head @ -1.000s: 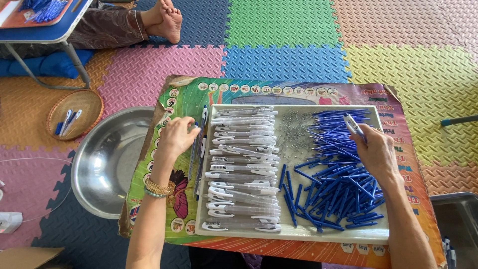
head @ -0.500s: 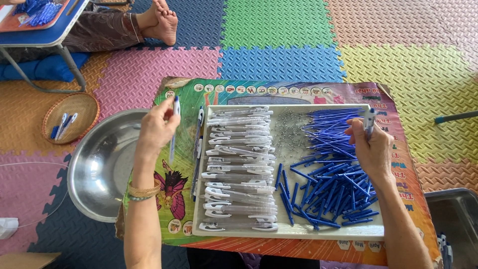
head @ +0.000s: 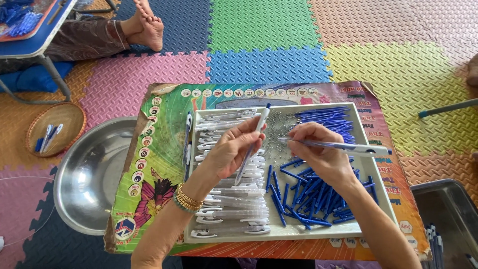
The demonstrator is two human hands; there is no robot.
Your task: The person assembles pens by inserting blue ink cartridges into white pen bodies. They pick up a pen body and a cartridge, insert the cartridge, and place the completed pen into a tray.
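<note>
- Now left hand [head: 231,149] gripping white pen barrel [head: 253,143], upright-tilted, over tray [head: 378,199].
- Right hand [head: 318,154] pinching assembled pen [head: 343,146], held level above blue refills [head: 313,197].

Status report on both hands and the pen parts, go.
Left hand shut on a white pen barrel, upright-tilted. Right hand shut on a second white pen barrel, held level. Both above the white tray; nothing between them.

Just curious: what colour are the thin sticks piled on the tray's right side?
Blue; the thin sticks show best in the head view.
</note>
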